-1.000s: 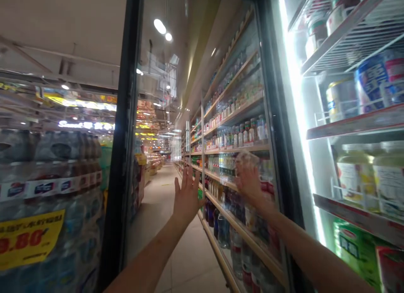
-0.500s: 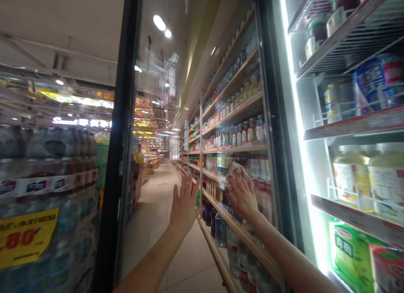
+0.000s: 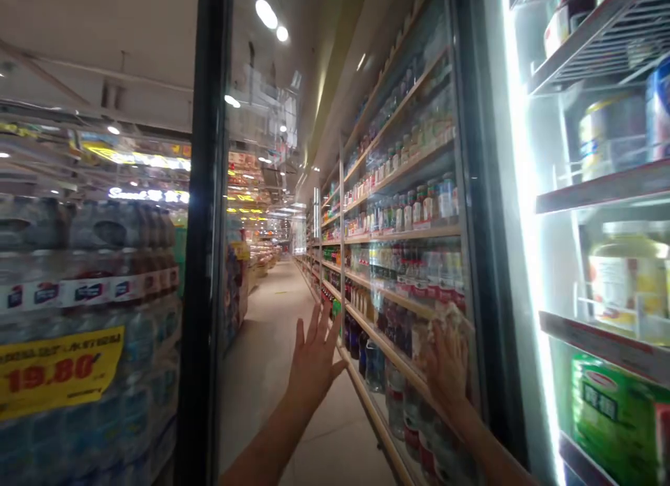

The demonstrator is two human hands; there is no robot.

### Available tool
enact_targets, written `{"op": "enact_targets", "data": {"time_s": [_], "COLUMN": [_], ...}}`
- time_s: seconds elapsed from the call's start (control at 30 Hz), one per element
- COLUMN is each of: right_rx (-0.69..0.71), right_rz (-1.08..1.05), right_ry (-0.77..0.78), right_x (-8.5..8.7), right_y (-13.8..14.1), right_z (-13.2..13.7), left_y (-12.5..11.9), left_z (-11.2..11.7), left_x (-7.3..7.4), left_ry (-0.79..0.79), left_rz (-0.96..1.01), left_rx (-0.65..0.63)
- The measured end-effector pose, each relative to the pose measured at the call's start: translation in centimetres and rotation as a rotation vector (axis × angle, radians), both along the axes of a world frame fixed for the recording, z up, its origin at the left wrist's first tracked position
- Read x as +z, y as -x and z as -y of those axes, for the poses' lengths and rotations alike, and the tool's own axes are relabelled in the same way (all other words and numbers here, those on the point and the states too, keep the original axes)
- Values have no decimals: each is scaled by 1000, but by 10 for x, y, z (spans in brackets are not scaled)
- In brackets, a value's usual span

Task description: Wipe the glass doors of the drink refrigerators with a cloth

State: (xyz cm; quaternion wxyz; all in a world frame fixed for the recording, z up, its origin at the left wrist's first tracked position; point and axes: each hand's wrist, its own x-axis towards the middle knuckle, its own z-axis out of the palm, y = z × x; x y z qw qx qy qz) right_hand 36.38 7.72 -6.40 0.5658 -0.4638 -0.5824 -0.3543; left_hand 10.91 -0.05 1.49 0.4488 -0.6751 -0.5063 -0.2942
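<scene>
In front of me stands a glass door (image 3: pixel 272 276) with a dark frame. My left hand (image 3: pixel 315 360) is raised against or just before the pane, its fingers spread and nothing in it. Lower on the right side of the pane, my right hand (image 3: pixel 447 364) presses a pale crumpled cloth (image 3: pixel 451 318) to the glass. The cloth shows past the fingertips; the palm hides the rest of it. Some motion blur softens the right hand.
Lit cooler shelves (image 3: pixel 601 332) with jars, cans and a green package (image 3: pixel 601 409) are close on the right. Stacked bottle packs (image 3: pixel 105 262) with a yellow price sign (image 3: pixel 57 374) stand left. Beyond or mirrored in the glass are an aisle and drink shelves.
My right hand has moved down and to the right across the glass with the cloth. My left hand stays spread, slightly lower in view. The view has shifted a little left.
</scene>
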Motion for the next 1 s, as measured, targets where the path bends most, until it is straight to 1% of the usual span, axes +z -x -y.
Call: {"op": "enact_targets", "data": {"time_s": [0.03,0.07,0.1,0.17,0.23,0.27,0.3,0.4,0.47,0.5,0.53,0.6,0.67,0.73,0.83,0.87,0.9,0.93,1.0], "right_rx": [-7,3,32,119,175,169,141,23,-20,-13,12,83,132,112,-6,-37,-45,-27,59], "right_rz": [-67,-76,-24,188,347,355,316,85,-13,2,59,222,339,315,56,-19,-45,-13,159], "right_ry": [1,10,25,50,58,51,41,42,64,81,100,132,149,140,114,114,124,143,180], "right_x": [0,0,0,-2,-6,-8,-11,-21,-32,-38,-44,-54,-60,-63,-67,-70,-73,-76,-83], "right_y": [10,22,35,59,69,67,61,37,35,39,47,63,68,57,34,32,33,38,53], "right_z": [3,8,12,22,27,28,27,21,22,25,28,35,37,34,28,28,30,33,41], "left_y": [1,1,1,2,4,6,8,13,15,15,14,14,13,13,12,11,10,9,7], "left_z": [0,0,1,1,3,4,5,8,9,9,9,10,10,9,9,9,9,9,9], "left_x": [-5,-9,-13,-18,-23,-26,-29,-40,-44,-46,-46,-45,-44,-45,-49,-51,-53,-56,-61], "left_ry": [6,9,10,19,41,53,65,78,85,90,95,107,114,113,104,104,105,106,104], "left_rz": [-7,-8,-7,0,-4,-12,-22,-44,-38,-30,-23,-8,0,0,2,9,18,28,49], "left_rx": [2,4,7,14,11,6,2,2,13,15,15,14,15,15,19,21,26,27,34]}}
